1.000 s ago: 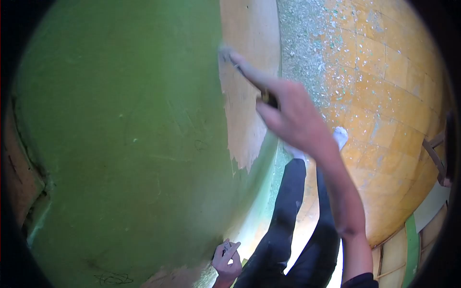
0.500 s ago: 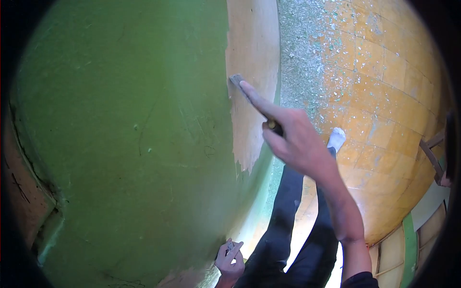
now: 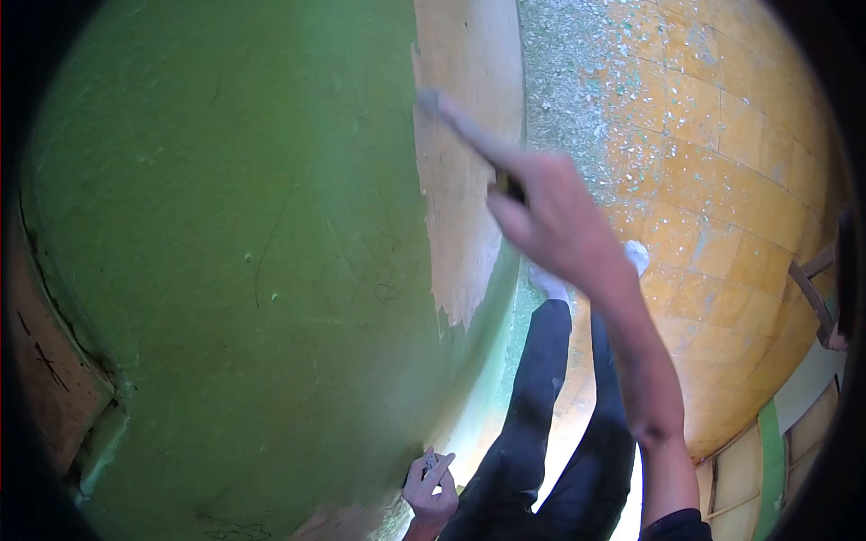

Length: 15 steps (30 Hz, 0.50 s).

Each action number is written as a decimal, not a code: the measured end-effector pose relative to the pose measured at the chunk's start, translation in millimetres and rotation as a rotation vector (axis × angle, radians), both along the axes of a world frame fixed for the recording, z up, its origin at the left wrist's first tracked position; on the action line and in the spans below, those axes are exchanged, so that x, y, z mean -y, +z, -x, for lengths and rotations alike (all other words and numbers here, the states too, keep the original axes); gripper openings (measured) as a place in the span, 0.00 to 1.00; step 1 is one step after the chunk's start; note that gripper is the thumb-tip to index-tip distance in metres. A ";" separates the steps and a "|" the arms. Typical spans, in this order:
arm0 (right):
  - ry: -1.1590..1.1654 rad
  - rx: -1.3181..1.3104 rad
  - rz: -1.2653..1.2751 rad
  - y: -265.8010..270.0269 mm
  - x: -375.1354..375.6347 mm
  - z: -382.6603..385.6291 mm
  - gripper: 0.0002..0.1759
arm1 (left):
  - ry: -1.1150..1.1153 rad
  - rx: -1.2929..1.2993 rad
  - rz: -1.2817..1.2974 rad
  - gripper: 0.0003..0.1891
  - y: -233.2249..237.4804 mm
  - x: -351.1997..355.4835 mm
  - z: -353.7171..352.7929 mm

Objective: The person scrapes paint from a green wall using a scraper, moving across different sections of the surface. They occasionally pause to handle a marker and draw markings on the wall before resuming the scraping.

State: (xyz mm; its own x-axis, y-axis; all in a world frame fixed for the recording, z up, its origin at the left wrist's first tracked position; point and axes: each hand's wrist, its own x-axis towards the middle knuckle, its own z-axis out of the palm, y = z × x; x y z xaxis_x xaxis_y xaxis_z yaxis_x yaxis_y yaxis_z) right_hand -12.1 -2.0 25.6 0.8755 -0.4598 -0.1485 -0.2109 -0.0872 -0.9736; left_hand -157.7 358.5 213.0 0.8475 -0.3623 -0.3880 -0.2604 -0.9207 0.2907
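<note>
My right hand [image 3: 555,212] is closed round the dark handle of a scraper [image 3: 429,102], its index finger stretched along the tool. The blade, blurred by motion, lies at the left edge of a bare, pale strip [image 3: 465,194] on a green painted wall [image 3: 225,225]. Ragged green paint borders that strip. Low in the view, my left hand [image 3: 431,491] is beside the wall with its fingers pinched round something small and greyish that I cannot make out.
Pale and green paint flakes [image 3: 568,99] are scattered along the wall's foot and over the yellow tiled floor [image 3: 722,180]. My legs [image 3: 537,388] and white-socked feet [image 3: 636,257] are below my right arm. A brown wooden piece [image 3: 812,302] stands at the far right.
My right hand has moved up the view with the scraper, along the edge of the bare strip. A second foot now shows beneath it. My left hand stays in place.
</note>
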 end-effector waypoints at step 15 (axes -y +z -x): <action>-0.072 0.063 0.151 -8.5 26.7 -22.2 0.49 | -0.029 -0.007 -0.011 0.15 1.5 3.1 -2.0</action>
